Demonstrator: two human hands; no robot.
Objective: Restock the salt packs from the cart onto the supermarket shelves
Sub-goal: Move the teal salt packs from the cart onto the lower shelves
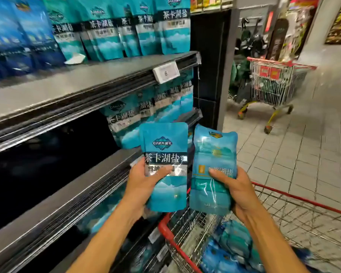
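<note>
Left hand and right hand each grip one salt pack, fingers clamped, above the cart. Next: placement on the half-filled middle shelf.

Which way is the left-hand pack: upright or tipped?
Upright. The teal salt pack in the left hand shows its logo at top and its text reads level.

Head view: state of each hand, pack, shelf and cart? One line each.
left hand: grips the flat salt pack, held upright.
right hand: grips the plump salt pack, held upright.
middle shelf: dark gap at left, packs standing at right.
top shelf: packs standing at the back, front bare.
near cart: packs lying inside.
far cart: parked in the aisle, loaded.
</note>
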